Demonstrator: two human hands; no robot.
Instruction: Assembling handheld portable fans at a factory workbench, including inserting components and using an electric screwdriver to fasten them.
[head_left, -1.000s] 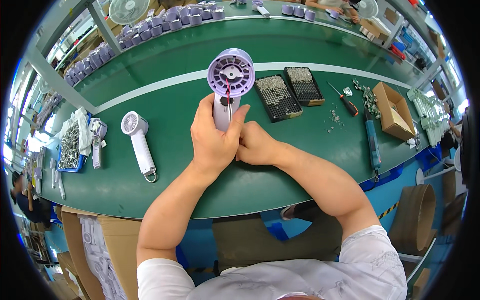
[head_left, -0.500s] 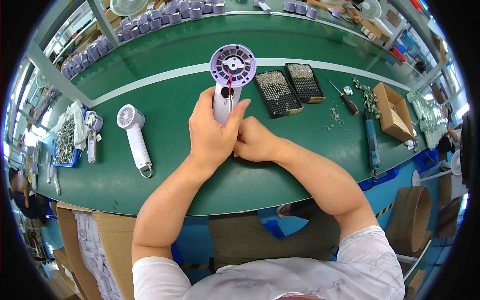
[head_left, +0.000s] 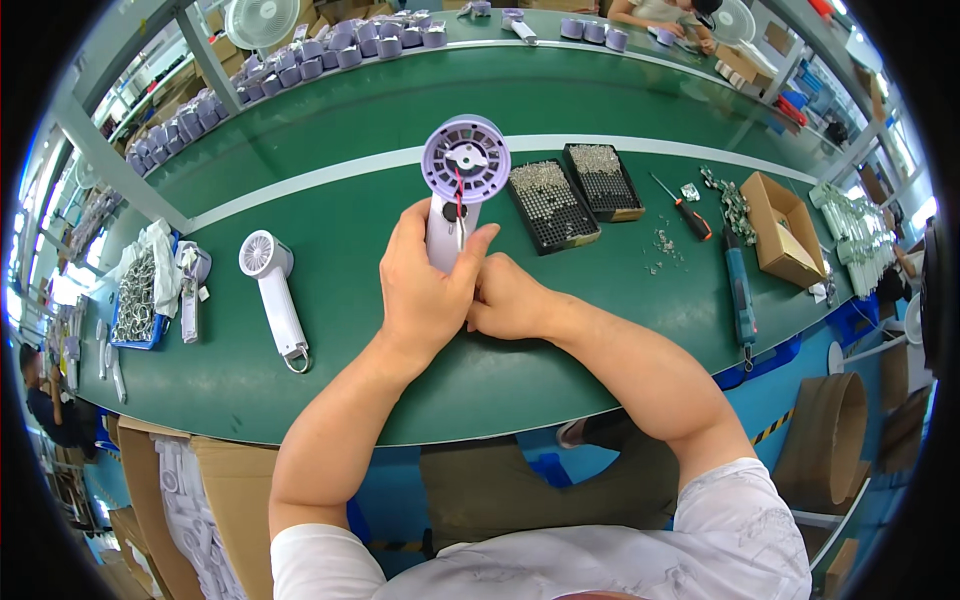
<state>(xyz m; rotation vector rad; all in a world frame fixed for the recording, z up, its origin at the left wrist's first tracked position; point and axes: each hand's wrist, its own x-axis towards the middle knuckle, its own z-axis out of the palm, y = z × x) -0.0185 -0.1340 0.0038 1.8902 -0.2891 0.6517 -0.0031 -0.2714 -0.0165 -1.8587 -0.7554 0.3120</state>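
A lilac handheld fan is upright in my left hand, its round head open to show a slotted ring, a pale hub and red and white wires. My left fingers wrap round the handle, with the thumb along its front. Against the left palm, my right hand is closed near the handle's hidden lower end; whatever its fingers grip is out of sight. A second, closed-up white handheld fan with a metal ring lies on the green table to the left.
Two black trays of small metal parts lie beyond my right hand. Further right are a screwdriver, loose bits, a teal electric screwdriver and a cardboard box. A blue basket of metal rings stands at left.
The table and its things sit slightly lower in the picture, and the fan head has shifted down a little. Both hands keep the same hold.
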